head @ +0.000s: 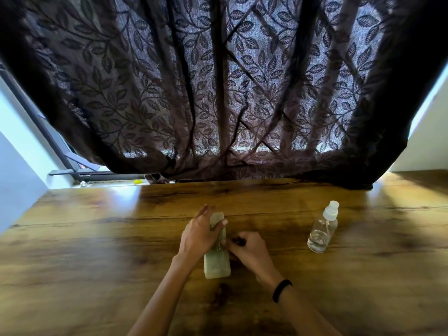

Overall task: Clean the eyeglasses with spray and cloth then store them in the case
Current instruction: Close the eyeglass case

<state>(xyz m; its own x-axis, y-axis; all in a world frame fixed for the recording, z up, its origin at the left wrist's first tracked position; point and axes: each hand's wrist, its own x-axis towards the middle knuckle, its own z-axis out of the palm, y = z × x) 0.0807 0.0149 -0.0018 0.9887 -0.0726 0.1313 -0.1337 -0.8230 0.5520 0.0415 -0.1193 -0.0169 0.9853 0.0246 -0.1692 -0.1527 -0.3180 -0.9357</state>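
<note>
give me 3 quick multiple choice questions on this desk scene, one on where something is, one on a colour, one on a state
1. Where is the spray bottle?
A. right of both hands
B. left of both hands
C. inside the case

2. What colour is the case?
A. red
B. pale green
C. black

3. What is the left hand doing?
A. resting flat on the table
B. holding the bottle
C. gripping the case

Key: 1 A, it stands alone at the right; 2 B, pale green sides show; 3 C, fingers wrap the case while the right hand works at its edge.

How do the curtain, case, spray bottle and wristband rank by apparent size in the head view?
1. curtain
2. case, partly covered by hands
3. spray bottle, close to the case
4. wristband
</note>
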